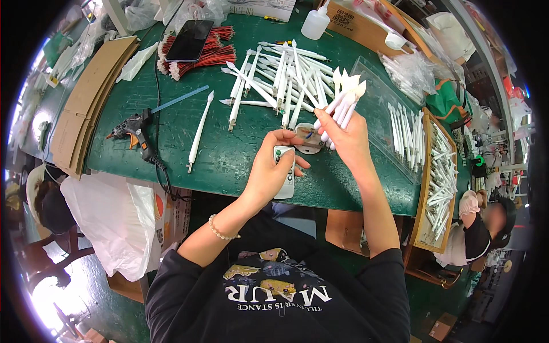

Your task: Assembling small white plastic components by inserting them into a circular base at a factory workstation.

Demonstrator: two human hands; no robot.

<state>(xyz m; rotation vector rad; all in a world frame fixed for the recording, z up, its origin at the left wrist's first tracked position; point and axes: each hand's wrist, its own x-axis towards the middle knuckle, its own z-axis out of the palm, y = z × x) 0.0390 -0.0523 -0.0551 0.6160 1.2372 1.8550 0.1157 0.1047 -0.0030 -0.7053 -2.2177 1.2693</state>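
Note:
My right hand [346,136] grips a bunch of several long white candle-shaped sticks [341,103] with flame-shaped tips, held up above the green table [171,131]. My left hand [275,166] holds a small white remote control [284,178] near the table's front edge, thumb on its buttons. A small round disc [307,143] lies on the table between my hands. A pile of the same white sticks [280,74] lies spread across the middle of the table, and one single stick [199,134] lies apart to the left.
A black glue gun [132,130] with its cable lies at the left. Red wire bundles [200,54] with a black phone [189,40] on them sit at the back. A white squeeze bottle [315,24], cardboard sheets [91,97], a tray of sticks [439,177], another person [486,226] at the right.

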